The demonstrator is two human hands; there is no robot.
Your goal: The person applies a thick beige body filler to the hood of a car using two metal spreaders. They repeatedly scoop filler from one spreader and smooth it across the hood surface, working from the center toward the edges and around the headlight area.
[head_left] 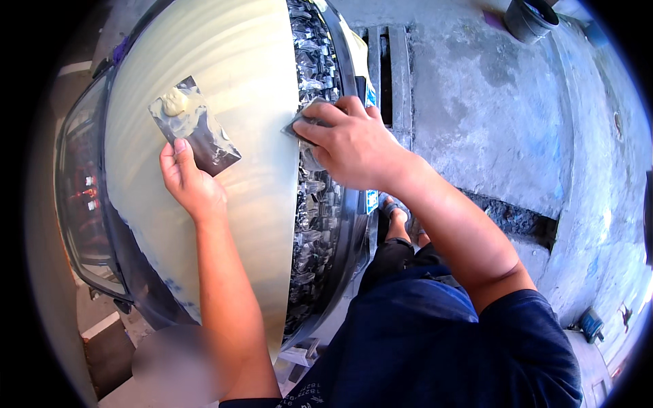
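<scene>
My left hand (190,182) grips the lower edge of a dark, flat putty plate (216,151), thumb on top. A cream lump of body filler (175,103) sits at the plate's far end, with smears across the rest. Under it spreads a car hood (248,238) coated in pale, streaky filler. My right hand (357,144) is closed round a thin, dark putty spreader (294,129), its fingers pressed over the top. The blade lies at the hood's front edge, beside the grille; its exact contact is hidden by my fingers.
A dark, glossy grille (317,231) runs along the hood's front edge. At left is the car's windscreen (85,194). On the concrete floor (490,122) are a black bucket (529,22), a slotted drain (386,81), a broken trench (520,219) and a small blue container (592,324).
</scene>
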